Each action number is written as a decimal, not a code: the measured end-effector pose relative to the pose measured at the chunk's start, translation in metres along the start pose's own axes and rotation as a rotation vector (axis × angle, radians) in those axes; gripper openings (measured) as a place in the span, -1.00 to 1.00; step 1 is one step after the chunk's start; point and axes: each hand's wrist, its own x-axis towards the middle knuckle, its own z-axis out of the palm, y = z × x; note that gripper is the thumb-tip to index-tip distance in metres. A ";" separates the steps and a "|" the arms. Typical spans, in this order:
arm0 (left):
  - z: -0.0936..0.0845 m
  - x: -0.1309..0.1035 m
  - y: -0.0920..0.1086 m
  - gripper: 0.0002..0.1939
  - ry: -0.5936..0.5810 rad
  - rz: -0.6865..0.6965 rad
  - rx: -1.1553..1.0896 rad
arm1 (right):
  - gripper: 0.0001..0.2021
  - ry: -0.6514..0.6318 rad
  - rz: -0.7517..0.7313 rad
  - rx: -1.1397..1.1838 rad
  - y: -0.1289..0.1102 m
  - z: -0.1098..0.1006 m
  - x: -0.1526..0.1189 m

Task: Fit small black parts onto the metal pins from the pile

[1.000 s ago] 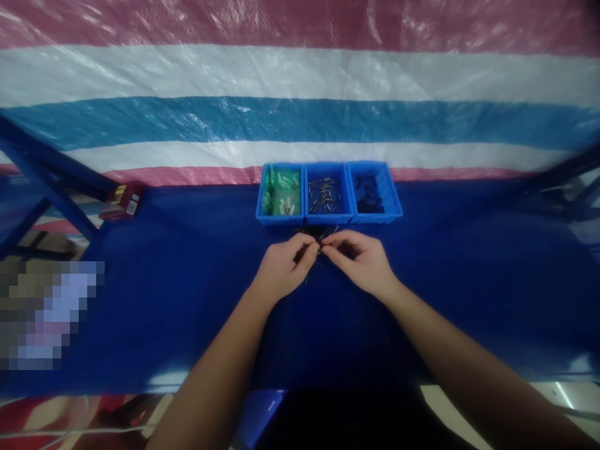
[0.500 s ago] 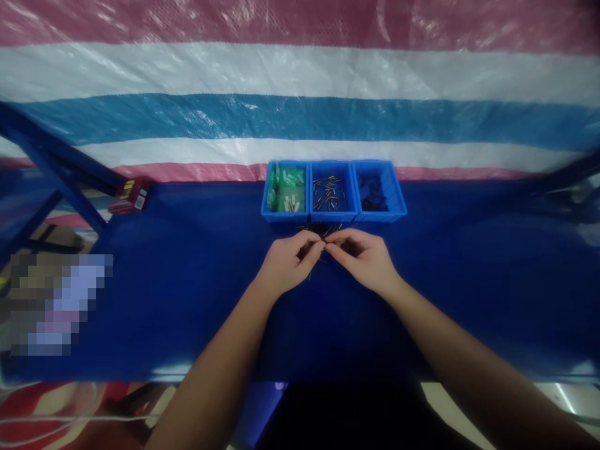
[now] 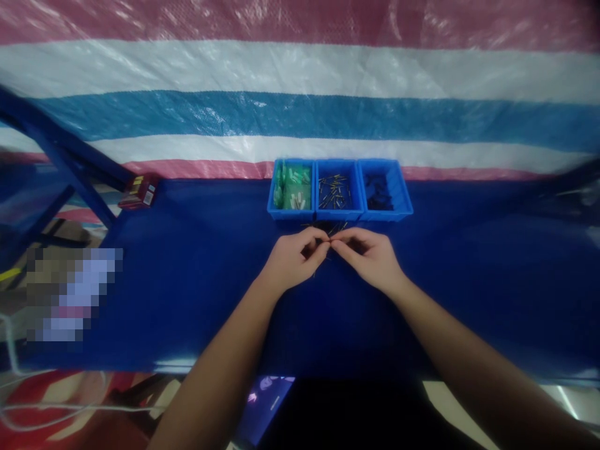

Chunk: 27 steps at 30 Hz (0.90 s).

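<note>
My left hand point(image 3: 300, 255) and my right hand point(image 3: 368, 255) meet fingertip to fingertip above the blue table, just in front of the bins. Both are closed in a pinch; whatever sits between the fingertips is too small to name. Thin dark pin-like pieces point(image 3: 345, 225) lie on the table behind the fingers, partly hidden by them. Beyond stand three blue bins in a row. The left bin point(image 3: 291, 215) holds small white pieces and green plastic, the middle bin point(image 3: 338, 215) slim metallic pins, the right bin point(image 3: 398, 200) small dark pieces.
A dark red box point(image 3: 139, 191) stands at the table's back left corner by a blue metal frame point(image 3: 79, 175). Striped plastic sheeting point(image 3: 300, 69) hangs behind the blue table point(image 3: 187, 269). A lit screen point(image 3: 267, 406) shows below the front edge.
The whole view has shifted slightly, so the scene sits a little further right. My hands stay pinched together at the same spot before the bins.
</note>
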 end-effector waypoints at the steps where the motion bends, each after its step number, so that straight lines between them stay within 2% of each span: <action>1: 0.000 0.000 0.000 -0.91 -0.008 -0.003 -0.003 | -0.83 0.000 -0.005 0.001 0.000 0.000 0.000; 6: -0.001 0.001 0.002 -0.86 -0.036 -0.019 -0.008 | -0.85 -0.025 -0.028 0.022 -0.001 -0.002 0.000; 12: 0.001 0.000 0.000 -0.82 -0.014 -0.007 0.004 | -0.84 0.006 0.001 0.027 0.000 -0.001 0.000; 19: 0.001 0.001 0.000 -0.87 -0.019 -0.035 0.032 | -0.85 0.000 -0.021 -0.005 -0.001 0.000 0.000; 27: 0.002 0.000 0.001 -0.83 -0.018 -0.033 0.026 | -0.87 0.010 -0.020 -0.058 0.000 0.000 -0.001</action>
